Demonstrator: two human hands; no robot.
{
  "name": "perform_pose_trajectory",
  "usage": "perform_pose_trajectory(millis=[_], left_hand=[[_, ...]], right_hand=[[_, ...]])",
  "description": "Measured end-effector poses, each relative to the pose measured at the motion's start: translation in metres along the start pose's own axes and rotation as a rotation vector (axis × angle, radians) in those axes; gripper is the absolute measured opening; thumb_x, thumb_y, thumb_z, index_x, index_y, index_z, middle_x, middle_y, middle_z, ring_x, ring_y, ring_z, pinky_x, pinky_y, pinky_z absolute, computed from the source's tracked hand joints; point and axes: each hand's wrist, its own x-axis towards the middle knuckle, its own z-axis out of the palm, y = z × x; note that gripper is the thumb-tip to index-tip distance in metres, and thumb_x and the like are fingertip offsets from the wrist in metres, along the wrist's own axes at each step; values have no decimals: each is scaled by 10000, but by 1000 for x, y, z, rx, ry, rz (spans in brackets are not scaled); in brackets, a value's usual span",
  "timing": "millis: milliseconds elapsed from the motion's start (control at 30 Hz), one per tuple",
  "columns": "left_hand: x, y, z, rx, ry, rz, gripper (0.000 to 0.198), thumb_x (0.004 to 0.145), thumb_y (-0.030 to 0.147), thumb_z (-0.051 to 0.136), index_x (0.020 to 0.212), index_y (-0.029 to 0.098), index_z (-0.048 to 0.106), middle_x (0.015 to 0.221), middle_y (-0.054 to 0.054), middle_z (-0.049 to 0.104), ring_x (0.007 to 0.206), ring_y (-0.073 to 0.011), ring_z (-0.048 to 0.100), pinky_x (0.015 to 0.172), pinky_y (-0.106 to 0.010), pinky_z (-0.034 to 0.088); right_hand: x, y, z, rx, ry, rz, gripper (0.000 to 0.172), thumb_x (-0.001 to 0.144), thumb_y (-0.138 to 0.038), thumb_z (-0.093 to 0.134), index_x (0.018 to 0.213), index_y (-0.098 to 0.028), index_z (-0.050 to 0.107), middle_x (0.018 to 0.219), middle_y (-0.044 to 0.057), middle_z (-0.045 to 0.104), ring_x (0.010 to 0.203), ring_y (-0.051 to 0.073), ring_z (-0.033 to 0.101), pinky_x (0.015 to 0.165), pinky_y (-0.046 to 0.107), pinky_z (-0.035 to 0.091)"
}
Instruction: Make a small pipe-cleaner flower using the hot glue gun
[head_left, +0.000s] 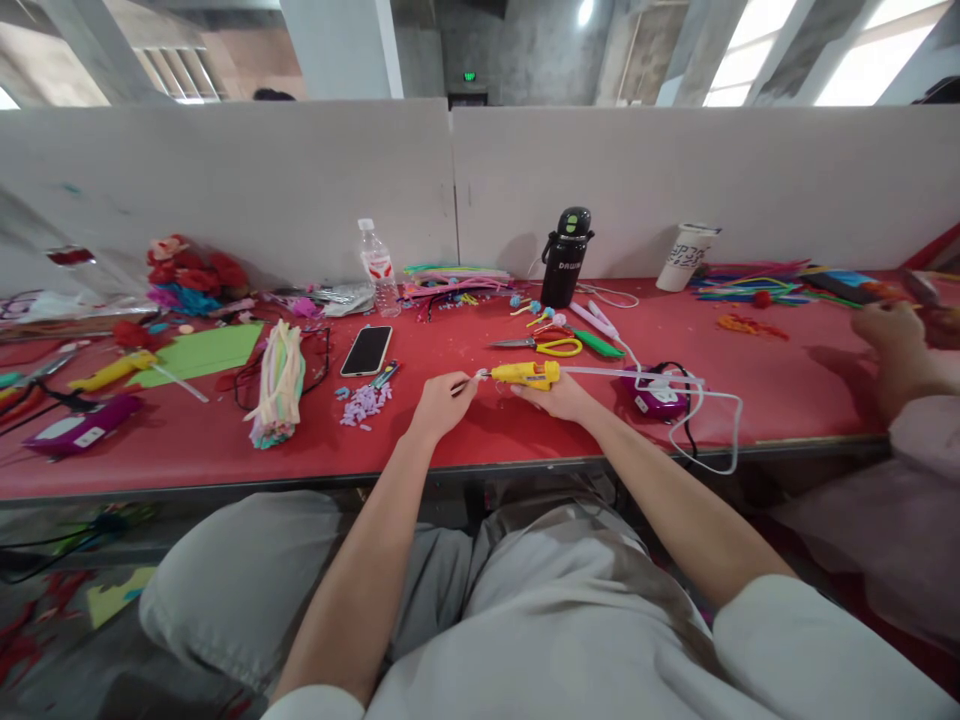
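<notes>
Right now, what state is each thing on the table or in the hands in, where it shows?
Yellow plastic glue gun: held in the right hand, tip toward the left hand.
Thin dark item: pinched in the left hand; too small to identify.
Yellow-handled metal scissors: lying, blades apparently closed.
Black rectangular phone: face up, screen dark.
Clear plastic bottle: upright, capped.
Black cylindrical bottle: upright, lid on.
Small lavender pieces: loosely heaped.

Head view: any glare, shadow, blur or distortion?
All head view: upper right windows blown out; black bottle casting soft shadow on partition; co-worker's hand smeared at right; outer columns splayed; yellow glue gun readable, piece at its nozzle too small.
</notes>
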Motion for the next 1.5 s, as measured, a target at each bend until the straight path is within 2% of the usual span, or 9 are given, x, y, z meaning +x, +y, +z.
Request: perform_pose_trajectory(millis=[167,367,600,1000,1233,1367,1500], left_hand=[[0,-2,1,-8,8,14,401,895,451,472,743,133,664,679,-21,612,644,-119,508,637,-221,385],[0,-3,2,3,8,10,401,893,450,471,737,131,659,660,-17,598,640,-119,505,630,-218,382],[0,-2,2,-12,6,2,392,890,451,473,740,137,654,683,-26,617,652,-125,521,645,-218,398],[-2,0,0,-38,12,2,374,889,441,475,733,140,633,674,-10,585,657,-119,522,640,-211,394],[-5,-1,-3,-54,47,19,356,893,427,482,750,141,638,677,-4,579,665,-120,532,632,-209,386],[-6,-1,-6,-76,79,19,350,888,433,492,756,144,637,691,-6,592,674,-126,540,629,-208,387],[-7,-1,-7,-84,93,23,372,895,451,479,759,143,638,688,-9,586,656,-125,520,621,-215,381]], right_hand=[[1,2,0,-1,1,-13,323,811,-462,630,1003,-218,719,730,16,686,757,198,652,674,309,543],[2,6,0,39,-14,-62,370,818,-427,634,1131,-236,688,1084,34,718,1002,226,665,926,393,527],[3,10,0,37,-4,-81,357,820,-409,648,1143,-262,687,1138,21,707,1071,232,658,1006,423,498],[2,8,0,14,22,-55,350,822,-415,645,1137,-269,694,1132,18,710,1075,243,658,998,434,505],[1,5,1,-19,46,-31,352,822,-433,640,1115,-248,703,1005,29,733,971,244,674,876,392,552],[-1,4,1,-37,69,83,350,801,-488,651,1022,-226,725,832,29,731,785,212,677,749,345,561],[-1,8,-9,-66,165,132,395,763,-535,679,1028,-245,719,950,29,726,835,213,666,778,350,543]])
